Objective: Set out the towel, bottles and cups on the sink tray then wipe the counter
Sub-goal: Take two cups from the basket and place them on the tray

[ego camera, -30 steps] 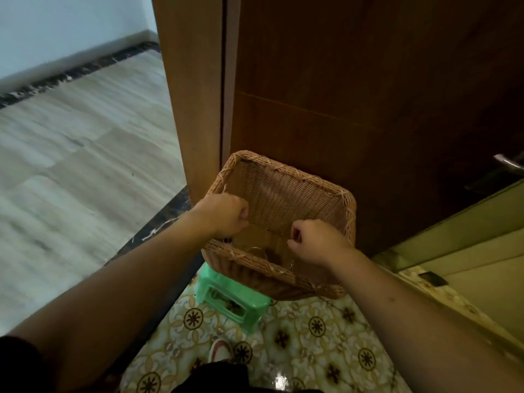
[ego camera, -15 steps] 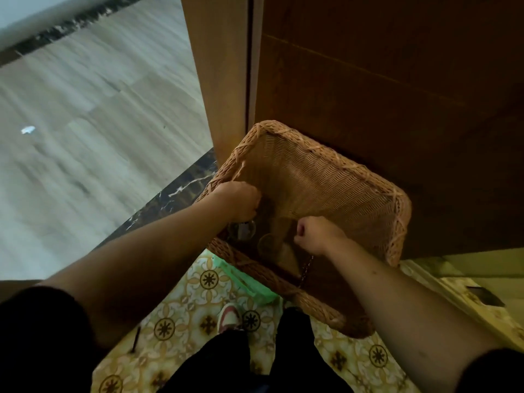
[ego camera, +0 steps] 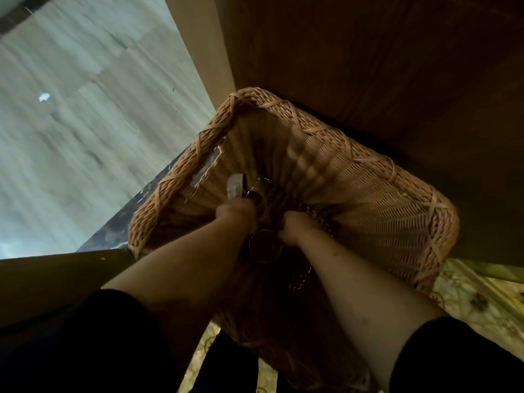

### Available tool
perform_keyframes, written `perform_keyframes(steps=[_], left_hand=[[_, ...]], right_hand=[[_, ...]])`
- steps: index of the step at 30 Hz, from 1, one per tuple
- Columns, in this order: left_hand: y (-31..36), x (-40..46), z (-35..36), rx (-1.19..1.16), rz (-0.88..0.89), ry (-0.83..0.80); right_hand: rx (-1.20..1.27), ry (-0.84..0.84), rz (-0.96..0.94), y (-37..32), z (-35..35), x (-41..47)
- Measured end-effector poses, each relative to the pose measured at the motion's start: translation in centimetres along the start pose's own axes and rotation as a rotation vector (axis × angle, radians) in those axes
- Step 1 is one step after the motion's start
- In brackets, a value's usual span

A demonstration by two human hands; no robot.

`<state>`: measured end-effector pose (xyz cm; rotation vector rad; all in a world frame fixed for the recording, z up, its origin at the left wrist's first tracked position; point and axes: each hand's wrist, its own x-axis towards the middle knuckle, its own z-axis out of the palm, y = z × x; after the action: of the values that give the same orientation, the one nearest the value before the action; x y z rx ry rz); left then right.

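A deep woven wicker basket (ego camera: 368, 177) fills the middle of the view, and both my hands are down inside it. My left hand (ego camera: 236, 212) is closed around a clear glass-like item (ego camera: 235, 184) that sticks up above my fist. My right hand (ego camera: 295, 226) is a fist beside it, closed on a dark beaded chain-like thing (ego camera: 300, 275) that trails under my wrist. A round, dark glass cup (ego camera: 265, 246) lies between my wrists near the basket's bottom. The inside is dim, so I cannot make out any other contents.
A dark wooden door (ego camera: 368, 52) stands right behind the basket. Pale wood-look floor (ego camera: 85, 123) lies beyond a dark threshold strip to the left. Patterned yellow tiles (ego camera: 476, 296) show at the lower right. My dark trouser legs are at the bottom edge.
My head has dropped closer over the basket, which now looks larger. Both hands have gone deeper inside and come closer together. The green stool is out of view.
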<state>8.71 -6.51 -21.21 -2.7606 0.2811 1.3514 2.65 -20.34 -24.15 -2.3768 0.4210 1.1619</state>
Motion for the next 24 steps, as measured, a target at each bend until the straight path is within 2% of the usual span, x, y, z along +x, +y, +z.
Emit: perform_keyframes(steps=[5,9,14,20,24], left_hand=[[-0.2,2.5,3.0,-0.109,-0.161,0.072],[-0.9,3.6,4.5,-0.129,-0.138,0.047],[-0.7,3.7,5.2,-0.105,-0.137,0.094],[-0.2,1.5,2.4,-0.137,-0.090,0.089],[0.6,-2.1,0.2,-0.121,-0.047,0.168]], right_hand=[[0.028,-0.034,0.020,0.5,2.3,2.9],[-0.010,-0.059,0.018,0.8,3.7,3.8],[-0.005,-0.013,0.030,1.0,4.0,3.7],[-0.054,0.051,0.007,0.6,-0.2,0.9],[-0.058,0.125,-0.022,0.5,-4.6,-2.3]])
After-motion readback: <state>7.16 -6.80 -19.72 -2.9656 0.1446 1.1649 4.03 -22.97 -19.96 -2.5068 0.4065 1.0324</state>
